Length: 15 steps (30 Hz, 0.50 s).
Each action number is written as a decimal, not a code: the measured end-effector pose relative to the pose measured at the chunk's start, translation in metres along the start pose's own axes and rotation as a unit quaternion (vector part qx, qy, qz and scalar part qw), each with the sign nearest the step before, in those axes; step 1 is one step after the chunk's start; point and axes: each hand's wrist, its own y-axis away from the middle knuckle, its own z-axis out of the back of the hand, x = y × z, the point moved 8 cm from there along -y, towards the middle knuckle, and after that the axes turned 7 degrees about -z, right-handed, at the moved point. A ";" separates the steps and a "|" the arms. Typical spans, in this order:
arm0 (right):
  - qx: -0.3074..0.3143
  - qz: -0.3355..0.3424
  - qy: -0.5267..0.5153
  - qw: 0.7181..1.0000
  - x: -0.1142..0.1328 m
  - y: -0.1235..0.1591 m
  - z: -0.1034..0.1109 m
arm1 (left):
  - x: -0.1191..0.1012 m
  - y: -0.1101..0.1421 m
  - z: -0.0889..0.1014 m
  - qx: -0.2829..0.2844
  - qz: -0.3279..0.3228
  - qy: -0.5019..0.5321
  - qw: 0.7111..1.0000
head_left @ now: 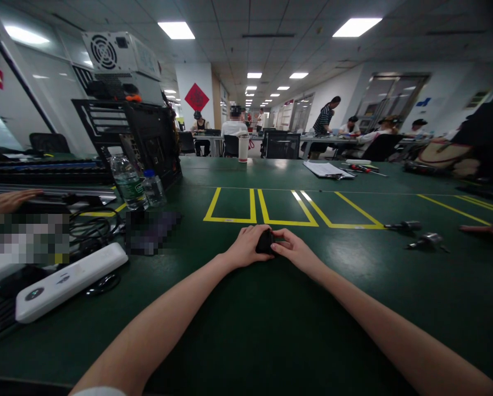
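Head view: just below the frame's centre, a small black part (265, 242) is being held in the grip of the left hand (249, 245) and pinched by the right hand (292, 248). It is being judged light and stiff, best held by its sides.

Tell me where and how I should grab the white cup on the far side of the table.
Probably around the middle of the cup, coming from the near side with your right hand, once that leaves the black object. The cup stands upright and looks tall and round, so a hand could curl around its wall without tipping it.
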 end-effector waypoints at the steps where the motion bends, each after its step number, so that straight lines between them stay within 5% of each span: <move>1: 0.008 0.012 -0.007 1.000 0.002 0.001 -0.001 | 0.001 0.000 0.000 -0.002 0.000 -0.002 1.000; 15: -0.009 0.000 0.025 1.000 0.004 -0.002 -0.010 | 0.006 0.006 0.004 -0.002 0.013 -0.015 1.000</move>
